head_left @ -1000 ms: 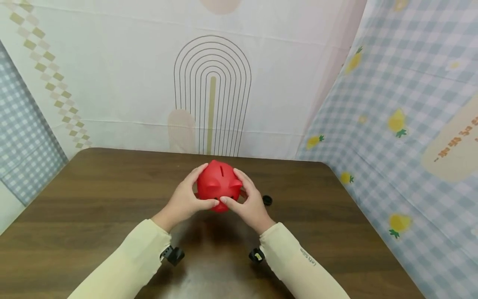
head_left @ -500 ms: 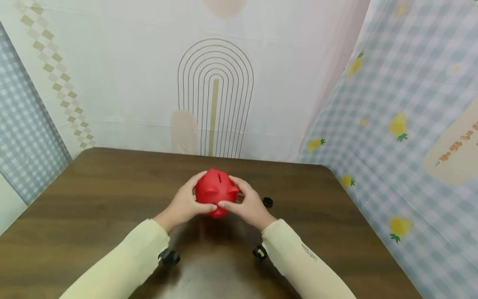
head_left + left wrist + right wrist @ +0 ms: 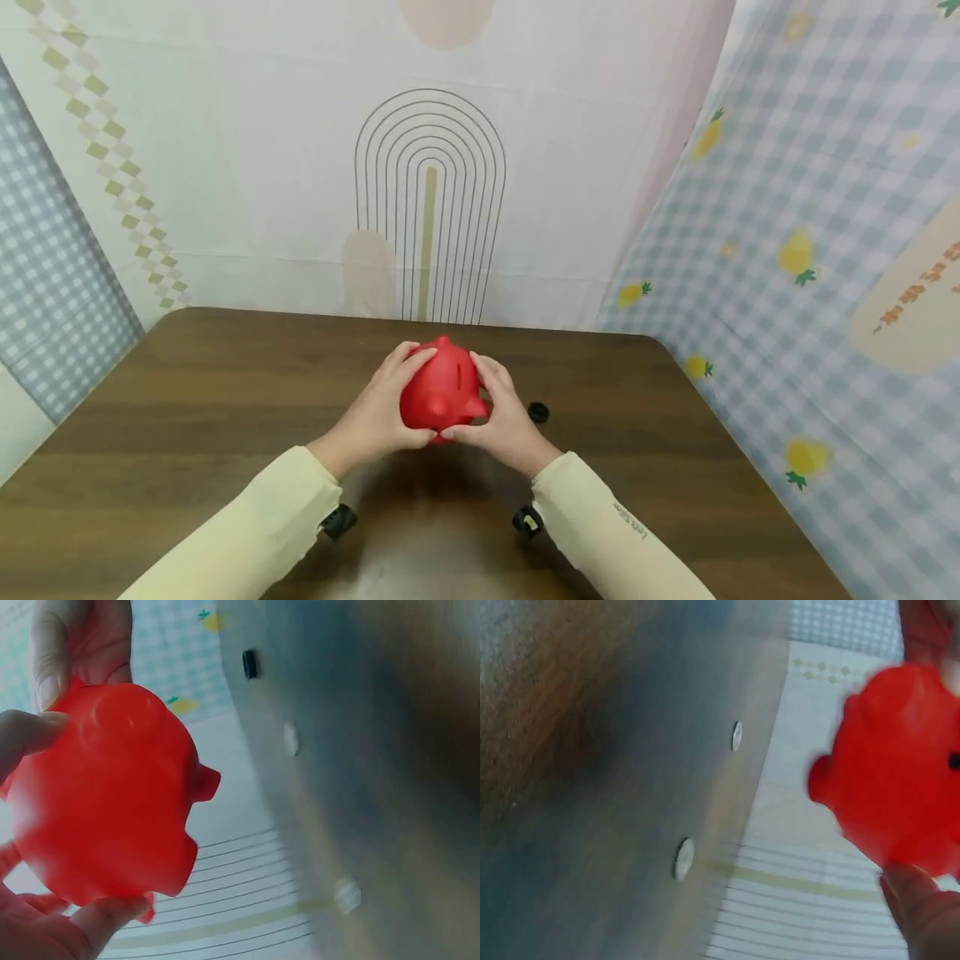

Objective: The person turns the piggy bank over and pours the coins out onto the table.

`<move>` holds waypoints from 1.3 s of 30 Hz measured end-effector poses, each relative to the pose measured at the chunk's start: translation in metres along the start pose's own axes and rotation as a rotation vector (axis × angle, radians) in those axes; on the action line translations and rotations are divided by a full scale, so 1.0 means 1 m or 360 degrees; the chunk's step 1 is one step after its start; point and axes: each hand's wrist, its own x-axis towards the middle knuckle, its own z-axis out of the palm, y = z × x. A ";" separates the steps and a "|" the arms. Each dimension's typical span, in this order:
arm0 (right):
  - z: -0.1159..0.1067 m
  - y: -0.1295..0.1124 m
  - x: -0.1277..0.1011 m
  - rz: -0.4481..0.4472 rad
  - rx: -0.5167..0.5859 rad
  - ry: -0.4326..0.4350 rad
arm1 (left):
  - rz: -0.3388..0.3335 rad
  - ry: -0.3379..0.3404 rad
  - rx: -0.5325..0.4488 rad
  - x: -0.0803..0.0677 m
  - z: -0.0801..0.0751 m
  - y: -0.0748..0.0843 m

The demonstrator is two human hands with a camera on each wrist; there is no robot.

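Nearest: two cream long sleeves [image 3: 247,533], each with a small black wrist-mounted device beneath, over a dark brown wooden table [image 3: 150,433].

Left hand [image 3: 371,417]: fingers curled round the left side of a glossy red plastic piggy bank [image 3: 441,392], thumb at its near underside.

Right hand [image 3: 504,417]: fingers wrapped over the right side of the same bank, thumb meeting the near lower edge.

Piggy bank: held between both hands at the table's middle, apparently lifted off the surface; coin slot on top, tilted rightward.

Just right of the right hand: small round black cap [image 3: 537,411], lying on the table.

Two small pale discs [image 3: 683,859] on the tabletop, wrist views only.

Far: white backdrop cloth with arched line pattern [image 3: 429,200]; blue checked cloth with yellow pineapples [image 3: 810,250] at right.
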 end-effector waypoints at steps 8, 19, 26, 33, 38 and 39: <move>0.004 0.006 -0.001 -0.0028 0.0098 0.0077 | 0.0180 0.0005 0.0166 0.004 0.000 -0.001; 0.006 0.002 0.001 0.0028 0.0115 0.0048 | 0.0091 -0.0004 0.0174 0.004 -0.001 0.000; 0.007 0.012 0.006 0.0156 0.0120 -0.0089 | -0.0033 -0.0110 0.0200 0.004 0.001 -0.006; 0.008 0.010 0.005 0.0160 0.0210 -0.0033 | -0.0035 -0.0201 0.0405 0.013 -0.010 0.016; 0.008 0.008 0.004 0.0111 0.0247 -0.0012 | -0.0049 -0.0235 0.0443 0.018 -0.017 0.022; 0.008 0.008 0.004 0.0105 0.0254 -0.0013 | -0.0041 -0.0238 0.0451 0.019 -0.016 0.021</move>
